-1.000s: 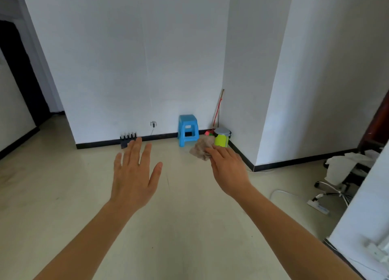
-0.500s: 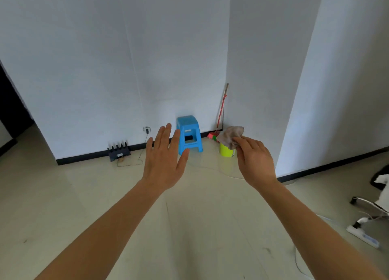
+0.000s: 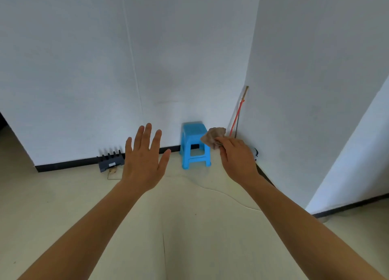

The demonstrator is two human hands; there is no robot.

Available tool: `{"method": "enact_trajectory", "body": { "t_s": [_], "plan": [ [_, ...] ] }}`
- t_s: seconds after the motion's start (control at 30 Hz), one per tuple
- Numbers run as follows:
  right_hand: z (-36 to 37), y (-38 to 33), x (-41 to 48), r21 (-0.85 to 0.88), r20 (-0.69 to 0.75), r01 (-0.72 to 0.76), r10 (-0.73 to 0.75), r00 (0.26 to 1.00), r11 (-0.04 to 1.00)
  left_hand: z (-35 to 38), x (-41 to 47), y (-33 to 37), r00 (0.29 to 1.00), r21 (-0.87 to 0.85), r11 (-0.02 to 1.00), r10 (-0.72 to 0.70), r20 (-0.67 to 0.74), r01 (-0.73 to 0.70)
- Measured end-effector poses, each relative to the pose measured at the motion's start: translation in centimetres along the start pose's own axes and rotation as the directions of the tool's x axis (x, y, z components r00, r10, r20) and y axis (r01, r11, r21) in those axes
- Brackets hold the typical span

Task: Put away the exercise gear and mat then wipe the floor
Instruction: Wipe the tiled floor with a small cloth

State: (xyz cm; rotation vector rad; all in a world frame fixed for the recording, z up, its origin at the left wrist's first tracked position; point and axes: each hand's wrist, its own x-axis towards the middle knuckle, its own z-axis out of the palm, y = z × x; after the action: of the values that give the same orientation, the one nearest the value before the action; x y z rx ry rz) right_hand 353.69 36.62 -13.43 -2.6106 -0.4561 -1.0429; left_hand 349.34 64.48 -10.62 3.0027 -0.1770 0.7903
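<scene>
My right hand [image 3: 236, 157] is stretched out in front of me and pinches a crumpled brownish cloth [image 3: 213, 136], held up in the air in front of the wall corner. My left hand [image 3: 144, 159] is raised beside it, palm forward, fingers spread, holding nothing. Below both arms lies the pale cream floor [image 3: 189, 227]. No exercise gear or mat shows in this view.
A small blue plastic stool [image 3: 194, 146] stands against the white wall. Left of it a dark grey rack [image 3: 110, 160] sits at the black skirting. A red-and-wood stick [image 3: 239, 113] leans in the corner. A thin white cable [image 3: 227, 195] trails over the floor.
The view has swung right and closer to the corner. The stool now sits between my hands. My right hand has lifted the cloth a little, and the green bin is hidden behind it.
</scene>
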Motion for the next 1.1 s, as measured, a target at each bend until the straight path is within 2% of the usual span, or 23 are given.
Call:
{"method": "enact_trajectory", "body": {
  "t_s": [0.13,0.27,0.43,0.67,0.77,0.97,1.1],
  "plan": [
    [10.0,4.4,8.6,-0.052,0.073,-0.037,0.041,0.996,0.998,7.3,10.9,-4.6,0.991,0.082,0.997,0.005,0.137,-0.016],
    [15.6,9.1,17.6,-0.111,0.048,-0.136,0.142,0.989,0.985,12.3,23.7,-7.1,0.989,0.052,0.997,0.054,0.139,-0.061],
    [23.0,16.0,26.3,-0.094,-0.041,-0.207,0.204,0.978,0.974,20.3,36.8,-6.6,0.985,-0.044,0.993,0.115,0.129,-0.110],
    [38.9,28.3,36.3,-0.118,-0.002,-0.232,0.233,0.972,0.966,37.5,53.7,-5.3,0.948,-0.005,0.981,0.186,0.258,-0.191],
    [44.6,33.1,42.0,-0.113,0.050,-0.263,0.270,0.962,0.958,42.4,62.0,-4.6,0.923,0.017,0.971,0.221,0.314,-0.238],
    [53.2,39.3,55.8,-0.067,0.165,-0.317,0.324,0.932,0.946,47.3,76.9,-6.3,0.947,-0.024,0.981,0.191,0.259,-0.192],
    [60.8,41.5,62.2,-0.051,0.219,-0.279,0.284,0.934,0.959,52.9,84.1,-9.0,0.957,-0.075,0.987,0.159,0.244,-0.145]
  ]
}}
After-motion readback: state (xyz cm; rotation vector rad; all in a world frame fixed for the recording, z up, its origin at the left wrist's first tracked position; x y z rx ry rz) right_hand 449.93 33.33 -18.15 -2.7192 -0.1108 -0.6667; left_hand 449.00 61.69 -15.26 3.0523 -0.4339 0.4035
